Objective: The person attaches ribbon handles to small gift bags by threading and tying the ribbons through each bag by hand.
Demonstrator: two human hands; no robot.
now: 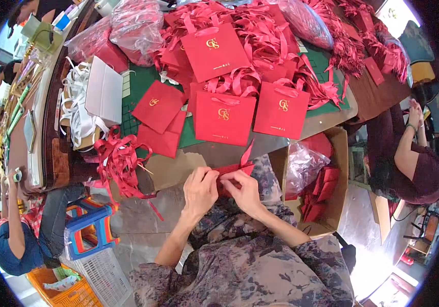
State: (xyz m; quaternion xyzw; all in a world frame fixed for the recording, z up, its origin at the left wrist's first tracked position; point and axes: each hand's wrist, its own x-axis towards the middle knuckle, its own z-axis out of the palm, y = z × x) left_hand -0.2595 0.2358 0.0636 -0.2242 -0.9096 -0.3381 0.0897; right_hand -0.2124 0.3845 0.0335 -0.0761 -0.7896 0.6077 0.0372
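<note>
Evidently both hands are busy with one small red bag (234,168), held up over the lap just off the near edge of the table (219,150). The left hand (200,189) has its fingers curled together, pinching the bag's left side, while the right hand (242,191) pinches it from the right between thumb and bent fingers. A loose red ribbon (247,152) stands up from the bag's top; whether the right fingertips also grip that ribbon is hard to tell, since the fingers cover the spot. Beyond the hands, two finished-looking bags with gold lettering, a middle bag (224,118) and a right-hand bag (282,110), lie flat near the table's edge, with a heap of red bags and ribbons behind them on a green mat (138,82). To the left, a tangle of red ribbons (119,162) hangs over the edge, near a white box (105,91) beside white ribbons (76,97). At the right, a cardboard box (340,176) below the table holds red bags and clear plastic. Farther right, a seated person's hands (415,113) are pressed together.
</note>
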